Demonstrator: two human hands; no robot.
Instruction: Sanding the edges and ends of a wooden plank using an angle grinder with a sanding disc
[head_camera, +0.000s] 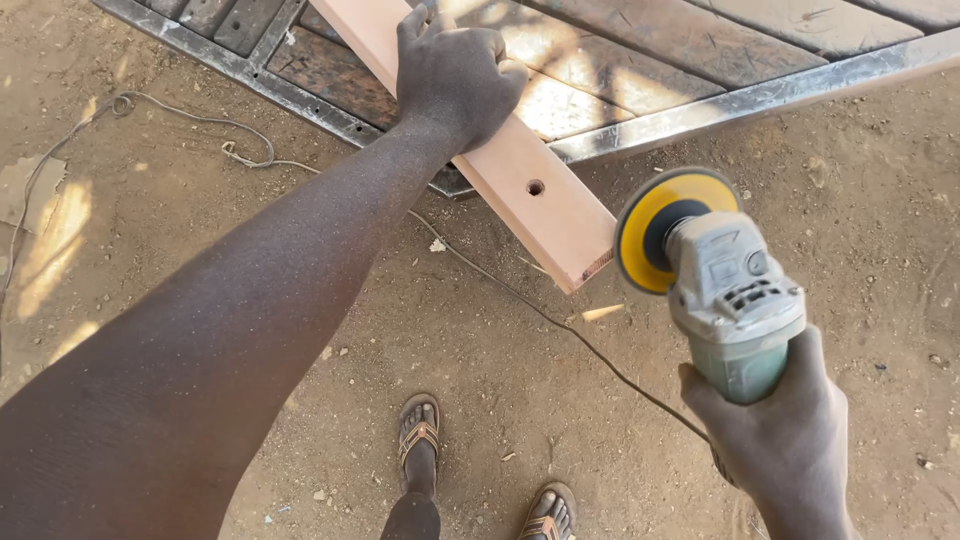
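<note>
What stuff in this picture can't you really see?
Head view only:
- Plank: its far end runs off the top edge; the left hand covers part of it.
- Grinder: the right hand hides the rear of its handle; the yellow disc hides whether it touches the plank's end.
- Cable: it vanishes behind the right hand.
- Metal frame: cut off by the top edge.
- Feet in sandals: cut by the bottom edge.

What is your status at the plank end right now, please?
Left hand clamped on wooden plank. Right hand holding angle grinder, yellow disc at plank's end. Cable trailing underneath.
</note>
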